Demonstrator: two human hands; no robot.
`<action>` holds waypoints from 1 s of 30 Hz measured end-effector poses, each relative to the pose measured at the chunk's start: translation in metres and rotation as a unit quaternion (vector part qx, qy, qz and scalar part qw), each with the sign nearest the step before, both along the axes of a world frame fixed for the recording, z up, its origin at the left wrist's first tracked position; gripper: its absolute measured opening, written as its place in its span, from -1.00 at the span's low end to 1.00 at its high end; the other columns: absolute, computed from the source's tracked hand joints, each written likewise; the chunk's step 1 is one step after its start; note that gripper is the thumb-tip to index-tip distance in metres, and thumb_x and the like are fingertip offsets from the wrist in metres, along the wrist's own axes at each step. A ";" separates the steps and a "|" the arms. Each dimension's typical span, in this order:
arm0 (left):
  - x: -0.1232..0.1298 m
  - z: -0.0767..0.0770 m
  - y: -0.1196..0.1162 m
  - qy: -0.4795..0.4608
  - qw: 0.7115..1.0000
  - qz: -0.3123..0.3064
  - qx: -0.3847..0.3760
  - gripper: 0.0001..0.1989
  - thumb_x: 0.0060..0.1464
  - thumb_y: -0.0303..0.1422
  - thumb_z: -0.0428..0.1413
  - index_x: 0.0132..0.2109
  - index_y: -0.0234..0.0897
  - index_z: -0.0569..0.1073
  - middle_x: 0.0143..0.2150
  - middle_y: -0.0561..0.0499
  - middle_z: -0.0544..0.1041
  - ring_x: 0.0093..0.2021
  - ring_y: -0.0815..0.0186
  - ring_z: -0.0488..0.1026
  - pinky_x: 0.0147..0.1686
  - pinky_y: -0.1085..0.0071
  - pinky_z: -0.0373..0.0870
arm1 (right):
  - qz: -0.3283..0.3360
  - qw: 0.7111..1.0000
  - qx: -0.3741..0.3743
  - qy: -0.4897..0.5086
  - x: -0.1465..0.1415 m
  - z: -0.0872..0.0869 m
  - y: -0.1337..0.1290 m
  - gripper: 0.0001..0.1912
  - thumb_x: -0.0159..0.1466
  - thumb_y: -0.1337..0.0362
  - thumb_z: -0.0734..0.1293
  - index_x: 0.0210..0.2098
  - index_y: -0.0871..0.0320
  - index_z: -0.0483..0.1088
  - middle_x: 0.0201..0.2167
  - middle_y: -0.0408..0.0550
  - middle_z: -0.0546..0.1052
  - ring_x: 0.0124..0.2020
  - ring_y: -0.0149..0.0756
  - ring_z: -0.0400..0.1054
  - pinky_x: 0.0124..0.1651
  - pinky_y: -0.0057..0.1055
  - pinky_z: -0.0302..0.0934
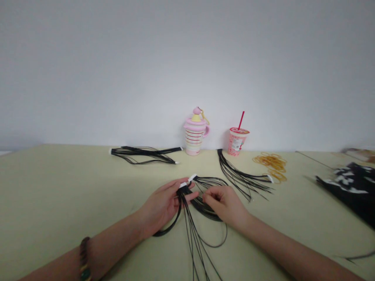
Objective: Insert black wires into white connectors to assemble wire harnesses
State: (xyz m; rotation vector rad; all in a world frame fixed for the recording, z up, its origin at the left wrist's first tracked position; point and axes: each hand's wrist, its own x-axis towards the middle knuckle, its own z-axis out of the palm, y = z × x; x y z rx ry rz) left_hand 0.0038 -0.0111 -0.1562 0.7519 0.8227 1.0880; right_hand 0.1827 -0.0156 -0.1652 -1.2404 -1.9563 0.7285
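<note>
A wire harness (202, 208) of thin black wires with white connectors lies between my hands, low over the table. My left hand (165, 203), palm turned up, holds it near a white connector (183, 185), with the thumb on the connector and fingers beneath. A second white connector (192, 178) sits just beyond the fingertips. Several loose wires hang toward the near edge, and one curls in a loop. My right hand (224, 203) is closed in a pinch beside the wires on the right; what its fingertips hold is too small to make out.
Another harness (146, 152) lies back left, and one more (243, 173) lies right of centre. A striped lidded mug (193, 136) and a pink cup with straw (236, 141) stand by the wall. Yellow rubber bands (271, 163) lie right, near black-and-white cloth (354, 187).
</note>
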 end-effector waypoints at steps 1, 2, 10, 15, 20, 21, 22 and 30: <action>0.000 -0.001 0.000 0.001 1.000 -0.003 0.001 -0.73 0.02 -0.45 0.03 -0.09 -0.43 0.41 -0.07 -0.25 0.46 -0.13 0.13 0.46 -0.08 0.31 0.39 | 0.004 1.000 0.000 -0.001 0.001 0.001 0.001 -0.74 0.12 0.31 0.17 -0.68 0.19 0.26 -0.72 -0.22 0.18 -0.63 -0.50 0.02 -0.56 -0.55 -0.11; -0.001 -0.001 0.001 0.001 1.000 -0.003 0.002 -0.73 0.02 -0.45 0.03 -0.10 -0.43 0.41 -0.08 -0.25 0.47 -0.13 0.13 0.46 -0.07 0.30 0.38 | 0.007 1.000 0.000 -0.003 0.001 0.001 0.001 -0.73 0.12 0.31 0.17 -0.68 0.19 0.25 -0.71 -0.22 0.17 -0.63 -0.50 0.02 -0.56 -0.55 -0.11; 0.000 -0.001 0.000 -0.018 1.000 -0.007 0.010 -0.77 0.01 -0.48 0.04 -0.16 -0.49 0.44 -0.05 -0.26 0.45 -0.08 0.10 0.42 -0.02 0.23 0.35 | 0.007 1.000 -0.011 -0.011 0.002 0.001 0.004 -0.72 0.14 0.28 0.17 -0.67 0.20 0.27 -0.70 -0.22 0.15 -0.62 -0.50 0.00 -0.56 -0.55 -0.13; -0.001 -0.004 0.000 -0.028 0.999 -0.019 0.020 -0.77 0.01 -0.45 0.06 -0.15 -0.47 0.44 -0.03 -0.25 0.44 -0.06 0.10 0.41 -0.01 0.24 0.34 | 0.016 1.000 -0.022 -0.005 0.003 0.001 0.005 -0.72 0.15 0.27 0.17 -0.66 0.21 0.29 -0.70 -0.21 0.16 -0.62 -0.50 0.00 -0.57 -0.55 -0.12; -0.001 -0.005 0.003 -0.026 0.999 -0.022 0.015 -0.75 0.00 -0.44 0.06 -0.13 -0.45 0.43 -0.08 -0.25 0.47 -0.11 0.11 0.45 -0.04 0.24 0.36 | 0.014 0.999 -0.028 -0.006 0.004 0.002 0.004 -0.72 0.15 0.25 0.18 -0.63 0.21 0.31 -0.70 -0.21 0.18 -0.63 -0.51 0.00 -0.57 -0.55 -0.11; -0.001 -0.004 0.003 -0.024 0.999 -0.022 0.014 -0.75 0.00 -0.44 0.06 -0.13 -0.45 0.42 -0.08 -0.25 0.47 -0.12 0.11 0.45 -0.04 0.24 0.36 | 0.013 1.000 -0.027 -0.008 0.004 0.002 0.003 -0.72 0.15 0.25 0.18 -0.64 0.21 0.31 -0.70 -0.21 0.18 -0.63 -0.51 0.01 -0.56 -0.55 -0.11; -0.001 -0.004 0.003 -0.023 0.999 -0.024 0.012 -0.75 0.01 -0.43 0.06 -0.13 -0.44 0.42 -0.08 -0.24 0.47 -0.12 0.11 0.45 -0.04 0.24 0.36 | 0.012 1.000 -0.025 -0.008 0.004 0.002 0.003 -0.72 0.15 0.26 0.17 -0.64 0.22 0.31 -0.70 -0.21 0.18 -0.63 -0.51 0.01 -0.56 -0.56 -0.10; -0.001 -0.007 0.004 -0.019 1.000 -0.020 0.015 -0.73 0.04 -0.45 0.02 -0.08 -0.48 0.37 -0.09 -0.28 0.46 -0.08 0.09 0.43 -0.04 0.22 0.35 | -0.013 1.000 -0.003 0.008 0.005 0.002 0.006 -0.77 0.12 0.34 0.16 -0.60 0.24 0.36 -0.67 -0.19 0.26 -0.59 -0.49 0.09 -0.52 -0.56 -0.05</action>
